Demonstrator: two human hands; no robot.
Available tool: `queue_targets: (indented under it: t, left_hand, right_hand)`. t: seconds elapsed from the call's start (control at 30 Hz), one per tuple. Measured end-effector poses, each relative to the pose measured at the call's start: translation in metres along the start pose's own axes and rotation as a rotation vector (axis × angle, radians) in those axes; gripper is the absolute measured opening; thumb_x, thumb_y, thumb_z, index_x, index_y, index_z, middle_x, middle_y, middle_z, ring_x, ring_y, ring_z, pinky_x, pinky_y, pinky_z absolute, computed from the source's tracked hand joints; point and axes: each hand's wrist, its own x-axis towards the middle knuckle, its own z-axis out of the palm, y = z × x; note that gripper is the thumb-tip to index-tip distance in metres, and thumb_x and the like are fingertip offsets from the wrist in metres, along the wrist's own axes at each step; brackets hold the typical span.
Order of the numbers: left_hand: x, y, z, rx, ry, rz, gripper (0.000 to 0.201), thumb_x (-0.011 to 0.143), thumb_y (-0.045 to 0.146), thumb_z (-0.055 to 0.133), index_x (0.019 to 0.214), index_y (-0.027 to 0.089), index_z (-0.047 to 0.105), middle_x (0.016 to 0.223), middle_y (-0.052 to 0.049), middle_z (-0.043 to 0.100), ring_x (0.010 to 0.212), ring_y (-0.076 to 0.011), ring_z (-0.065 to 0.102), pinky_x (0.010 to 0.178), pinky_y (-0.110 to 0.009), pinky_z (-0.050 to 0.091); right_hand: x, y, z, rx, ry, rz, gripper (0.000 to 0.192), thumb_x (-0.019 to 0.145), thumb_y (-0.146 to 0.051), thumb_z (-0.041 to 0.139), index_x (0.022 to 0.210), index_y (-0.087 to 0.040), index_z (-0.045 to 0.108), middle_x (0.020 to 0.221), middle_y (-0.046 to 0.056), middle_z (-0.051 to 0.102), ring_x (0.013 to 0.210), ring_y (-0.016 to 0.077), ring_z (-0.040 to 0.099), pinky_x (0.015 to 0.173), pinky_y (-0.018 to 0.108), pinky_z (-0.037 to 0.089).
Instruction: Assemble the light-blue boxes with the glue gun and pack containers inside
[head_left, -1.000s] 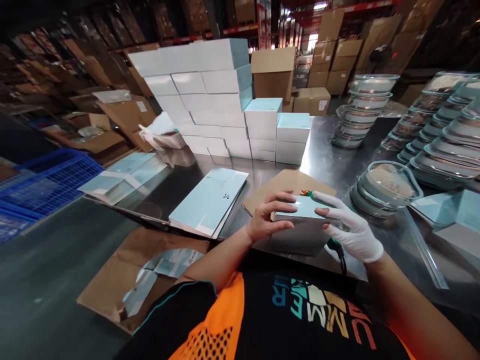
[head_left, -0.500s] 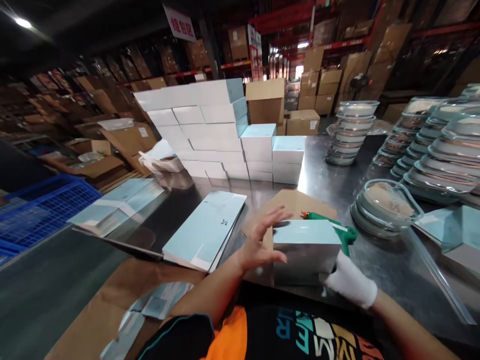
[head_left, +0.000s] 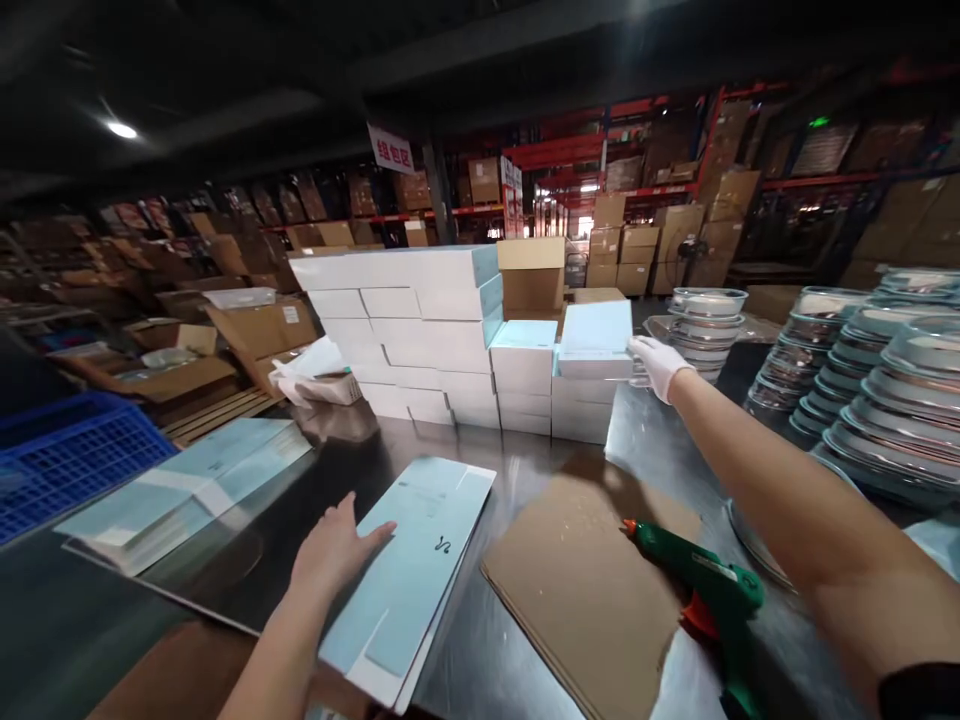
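Single head-worn camera, set above the bench (head_left: 525, 470) near edge, facing forward and slightly down, both forearms entering from below, stacked boxes (head_left: 420, 330) at mid-distance, warehouse shelving (head_left: 637, 140) far behind, wide-angle, no second view

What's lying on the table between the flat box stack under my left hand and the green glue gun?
A brown cardboard sheet lies between the flat boxes under the left hand and the glue gun, in the head view.

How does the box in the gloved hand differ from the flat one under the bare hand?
The box in the gloved right hand is folded up and raised at the top of the white stack. The flat carton under the bare left hand is unfolded, lying on the steel table. Both are pale blue and white.
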Motion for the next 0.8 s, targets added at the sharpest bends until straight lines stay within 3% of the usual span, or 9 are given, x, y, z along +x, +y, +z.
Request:
queue_targets:
  t: [0.1,0.2,0.27,0.37,0.47,0.57,0.63,0.7,0.8]
  left_hand:
    - [0.012,-0.014,0.001,0.032,-0.183,-0.076,0.101,0.090,0.069,0.052,0.159,-0.005,0.045,0.153,-0.033,0.062,0.140,-0.0482,0.064,0.107,-0.053,0.056]
    - [0.013,-0.015,0.003,0.053,-0.194,-0.034,0.083,0.090,0.071,0.048,0.141,0.008,0.066,0.134,-0.025,0.076,0.126,-0.0450,0.072,0.098,-0.048,0.058]
    - [0.011,-0.012,0.002,0.067,-0.136,-0.016,0.074,0.088,0.068,0.050,0.130,0.011,0.069,0.123,-0.025,0.079,0.118,-0.0450,0.074,0.093,-0.048,0.058]
    - [0.004,-0.008,-0.007,-0.004,0.076,0.009,0.065,0.083,0.065,0.055,0.118,0.013,0.069,0.122,-0.027,0.077,0.119,-0.0471,0.072,0.089,-0.049,0.058]
    - [-0.012,0.004,-0.022,-0.377,0.184,-0.029,0.057,0.074,0.071,0.062,0.099,0.019,0.067,0.106,-0.021,0.080,0.102,-0.0445,0.076,0.078,-0.047,0.058]
    - [-0.048,0.036,-0.037,-0.964,0.071,-0.016,0.066,0.057,0.076,0.081,0.090,0.021,0.065,0.078,-0.009,0.077,0.075,-0.0328,0.074,0.067,-0.039,0.056]
    - [-0.080,0.067,-0.040,-1.236,-0.054,0.044,0.075,0.050,0.073,0.093,0.096,0.019,0.069,0.075,-0.006,0.077,0.070,-0.0289,0.074,0.068,-0.038,0.057]
    - [-0.110,0.095,-0.036,-1.343,-0.230,0.143,0.075,0.052,0.068,0.097,0.102,0.017,0.075,0.077,-0.008,0.079,0.073,-0.0307,0.077,0.071,-0.040,0.060]
    - [-0.142,0.114,-0.016,-1.323,-0.553,0.305,0.073,0.053,0.080,0.092,0.091,0.018,0.082,0.072,-0.013,0.078,0.071,-0.0384,0.078,0.068,-0.053,0.065]
  right_hand:
    - [0.010,0.014,0.016,-0.051,-0.068,0.126,0.049,0.107,-0.052,0.065,0.138,-0.014,0.067,0.136,0.017,0.071,0.118,0.0270,0.071,0.108,0.054,0.056]
    - [0.005,0.032,0.016,-0.046,-0.094,0.126,0.051,0.108,-0.055,0.062,0.145,-0.019,0.064,0.150,0.015,0.065,0.131,0.0290,0.066,0.115,0.056,0.052]
    - [0.000,0.037,0.007,-0.039,-0.114,0.116,0.051,0.110,-0.054,0.059,0.147,-0.019,0.063,0.150,0.014,0.064,0.127,0.0277,0.068,0.113,0.055,0.054]
    - [-0.015,0.038,-0.016,-0.027,-0.144,0.066,0.052,0.110,-0.054,0.060,0.146,-0.017,0.062,0.144,0.015,0.067,0.118,0.0252,0.072,0.106,0.051,0.058]
    - [-0.048,0.043,-0.036,-0.021,-0.179,-0.028,0.054,0.108,-0.053,0.059,0.146,-0.014,0.062,0.145,0.017,0.066,0.118,0.0241,0.072,0.102,0.043,0.059]
    - [-0.106,0.062,-0.041,-0.030,-0.255,-0.070,0.064,0.096,-0.060,0.070,0.140,-0.013,0.067,0.144,0.021,0.067,0.122,0.0281,0.072,0.102,0.042,0.058]
    - [-0.156,0.081,-0.037,-0.020,-0.354,-0.069,0.080,0.079,-0.071,0.083,0.138,-0.018,0.069,0.139,0.020,0.072,0.122,0.0324,0.072,0.102,0.049,0.060]
    - [-0.205,0.096,-0.032,0.023,-0.487,-0.089,0.102,0.066,-0.085,0.085,0.142,-0.021,0.066,0.135,0.019,0.073,0.122,0.0348,0.072,0.104,0.054,0.059]
    - [-0.263,0.105,-0.034,0.220,-0.711,-0.204,0.108,0.075,-0.095,0.071,0.153,-0.022,0.057,0.147,0.020,0.066,0.136,0.0363,0.065,0.118,0.055,0.050]
